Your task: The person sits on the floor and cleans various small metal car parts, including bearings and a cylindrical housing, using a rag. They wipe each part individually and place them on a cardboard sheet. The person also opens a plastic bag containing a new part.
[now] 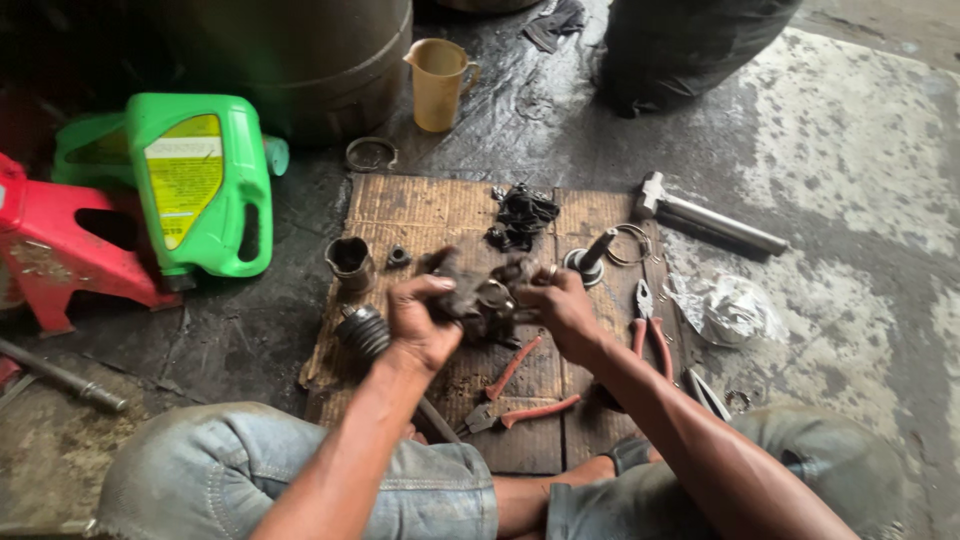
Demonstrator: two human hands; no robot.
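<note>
The person sits on the floor (pixel 850 150) with knees spread around a sheet of cardboard (pixel 420 205), and both hands work over its middle. The left hand (pixel 420 320) has its fingers clenched around one side of a greasy metal joint (pixel 487 295), and the right hand (pixel 560 305) grasps the other side, so the dark part is held between them just above the cardboard.

Under the hands, toward the near edge of the cardboard, lie red-handled pliers (pixel 515 400). A second pair of pliers (pixel 648 325) rests at the right edge, just beside the right wrist. A ribbed rubber boot (pixel 363 330) on a shaft lies at the left edge, touching the left forearm, with a small metal cup (pixel 350 260) and a nut (pixel 398 256) behind it. At the far edge sits a heap of black scraps (pixel 522 215), and near the far right corner a round base with a short rod (pixel 590 258) and a wire ring (pixel 632 243).

Off the cardboard, a hammer (pixel 705 215) lies on the floor to the right, with crumpled plastic (pixel 725 308) nearer. A green oil jug (pixel 195 180) stands to the left beside a red stool (pixel 50 250), and a yellow measuring jug (pixel 438 85) stands farther back.
</note>
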